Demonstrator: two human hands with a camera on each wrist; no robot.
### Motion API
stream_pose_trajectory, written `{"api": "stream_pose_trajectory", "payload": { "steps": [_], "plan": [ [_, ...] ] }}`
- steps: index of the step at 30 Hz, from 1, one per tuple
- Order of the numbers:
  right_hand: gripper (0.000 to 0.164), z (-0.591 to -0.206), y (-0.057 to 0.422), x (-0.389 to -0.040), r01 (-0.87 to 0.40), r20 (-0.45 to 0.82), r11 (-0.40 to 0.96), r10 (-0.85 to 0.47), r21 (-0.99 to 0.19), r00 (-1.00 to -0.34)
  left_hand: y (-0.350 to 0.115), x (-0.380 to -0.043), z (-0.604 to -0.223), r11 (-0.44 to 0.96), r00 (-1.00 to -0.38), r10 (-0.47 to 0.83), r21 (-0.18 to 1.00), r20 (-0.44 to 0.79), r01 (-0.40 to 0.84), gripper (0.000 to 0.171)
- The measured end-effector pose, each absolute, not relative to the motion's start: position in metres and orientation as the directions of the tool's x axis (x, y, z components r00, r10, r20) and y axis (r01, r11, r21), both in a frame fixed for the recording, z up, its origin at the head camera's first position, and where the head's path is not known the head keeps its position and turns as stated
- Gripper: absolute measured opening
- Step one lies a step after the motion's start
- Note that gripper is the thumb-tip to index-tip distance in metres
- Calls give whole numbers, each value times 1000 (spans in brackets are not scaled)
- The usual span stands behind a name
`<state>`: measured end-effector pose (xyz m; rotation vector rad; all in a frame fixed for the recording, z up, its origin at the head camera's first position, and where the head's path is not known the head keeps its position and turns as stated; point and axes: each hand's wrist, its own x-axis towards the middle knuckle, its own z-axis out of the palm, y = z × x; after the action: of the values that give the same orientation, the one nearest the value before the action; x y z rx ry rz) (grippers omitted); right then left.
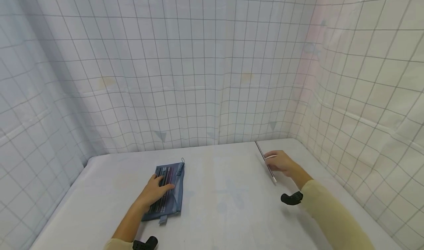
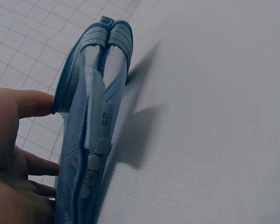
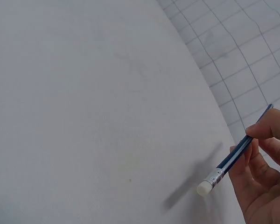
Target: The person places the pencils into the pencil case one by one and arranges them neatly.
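Observation:
A blue mesh zip pencil case [image 1: 177, 191] lies on the table at left in the head view, with several pencils showing through it. My left hand [image 1: 155, 192] rests on top of it, fingers spread. In the left wrist view, the fingertips touch one face of the pencil case [image 2: 86, 121], whose zip end and fabric tab show. On the right, my right hand [image 1: 281, 161] pinches a dark pencil [image 1: 260, 150] between thumb and fingers. The right wrist view shows its blue barrel, silver ferrule and white eraser [image 3: 204, 188] pointing away from the palm, with a shadow below.
A white cloth covers the table [image 1: 218, 198]. Grid-patterned white curtains [image 1: 198, 77] hang behind it and at both sides. Dark straps with small black devices [image 1: 292, 198] sit at both wrists.

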<state>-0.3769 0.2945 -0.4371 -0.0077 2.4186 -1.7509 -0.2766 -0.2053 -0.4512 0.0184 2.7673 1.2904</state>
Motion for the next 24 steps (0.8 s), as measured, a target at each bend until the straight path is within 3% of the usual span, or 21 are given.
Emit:
{"api": "stream_pose_trajectory", "payload": {
  "steps": [24],
  "plan": [
    [34, -431, 240, -371, 192, -220, 283, -71, -940, -973, -206, -277, -452, 653, -996, 50, 757, -72, -22, 83]
  ]
}}
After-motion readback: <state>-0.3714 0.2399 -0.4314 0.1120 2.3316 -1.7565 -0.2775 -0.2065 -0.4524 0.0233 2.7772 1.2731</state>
